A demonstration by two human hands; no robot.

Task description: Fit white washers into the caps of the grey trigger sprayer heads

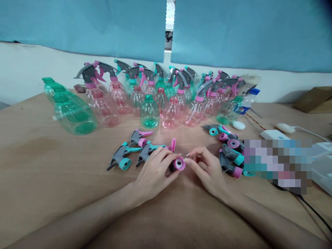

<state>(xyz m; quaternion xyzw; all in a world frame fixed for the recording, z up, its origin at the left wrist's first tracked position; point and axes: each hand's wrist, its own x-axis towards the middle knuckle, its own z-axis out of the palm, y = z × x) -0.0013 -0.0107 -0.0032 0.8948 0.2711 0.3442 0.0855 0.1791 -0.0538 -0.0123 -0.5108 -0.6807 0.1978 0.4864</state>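
Pink-collared spray head [178, 164] before us, nearer than the standing bottles [149, 116].
Our left hand [157, 167] grasps it, open end facing us; right hand [209, 170] half-curled beside it, pinching anything or not, we cannot tell.

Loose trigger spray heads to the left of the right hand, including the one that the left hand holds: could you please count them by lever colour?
Pink-levered heads: 2, one on the table, one in the left hand
Teal-levered heads: 2, both on the table
Total: 4
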